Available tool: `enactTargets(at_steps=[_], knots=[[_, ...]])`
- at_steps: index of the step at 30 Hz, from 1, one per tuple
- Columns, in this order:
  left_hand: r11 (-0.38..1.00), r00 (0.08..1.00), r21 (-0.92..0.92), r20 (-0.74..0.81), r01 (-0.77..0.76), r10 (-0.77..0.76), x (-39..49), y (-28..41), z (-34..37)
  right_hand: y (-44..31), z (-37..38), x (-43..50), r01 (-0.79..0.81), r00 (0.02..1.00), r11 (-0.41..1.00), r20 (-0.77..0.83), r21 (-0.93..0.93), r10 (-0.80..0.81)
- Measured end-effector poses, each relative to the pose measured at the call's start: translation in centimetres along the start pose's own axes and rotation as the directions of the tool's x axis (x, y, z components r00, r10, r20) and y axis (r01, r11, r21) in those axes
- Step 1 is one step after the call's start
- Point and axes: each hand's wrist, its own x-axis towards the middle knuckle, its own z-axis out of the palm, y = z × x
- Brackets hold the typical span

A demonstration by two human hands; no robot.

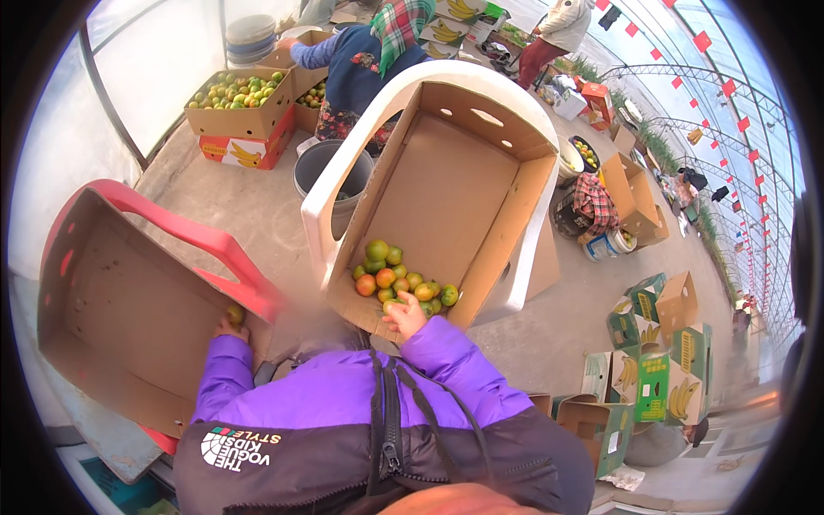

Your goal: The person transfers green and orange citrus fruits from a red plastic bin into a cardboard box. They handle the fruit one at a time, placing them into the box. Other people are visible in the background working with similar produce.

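My left hand [232,329] reaches into a cardboard box [135,302] at the left and has its fingers around one greenish-orange tomato [236,314]. The rest of that box's floor shows only dark specks. It is propped on a red plastic chair [187,219]. In front of me a larger cardboard box [444,174] sits in a white plastic armchair [547,129]. A heap of green and orange tomatoes [385,278] lies at its near end. My right hand [408,317] rests on that heap, fingers partly bent; whether they grip a tomato is unclear.
A grey bucket [331,170] stands beyond the left side of the white chair. Behind it are a box full of tomatoes [235,96] and a person [357,71] in a headscarf. Banana cartons [666,380] are stacked at right, and buckets [608,244] stand on the concrete floor.
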Motion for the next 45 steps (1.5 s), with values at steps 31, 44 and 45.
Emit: enactTargets(at_steps=[31,44,45], knots=[[0.457,0.491,-0.854,0.295,-0.250,0.820,-11.9,18.7,-4.3,-2.6,1.9,-4.0,-0.008,0.767,0.993,0.638,0.115,-0.068],[0.788,0.957,-0.544,-0.181,-0.288,0.225,-0.7,0.7,-3.6,-0.7,-1.8,0.8,0.119,0.984,0.968,-0.157,0.223,-0.085],[0.908,0.976,-0.362,-0.139,-0.208,0.169,-0.1,-1.1,-2.6,-0.9,-1.7,0.8,0.150,0.983,0.962,-0.135,0.230,-0.122]])
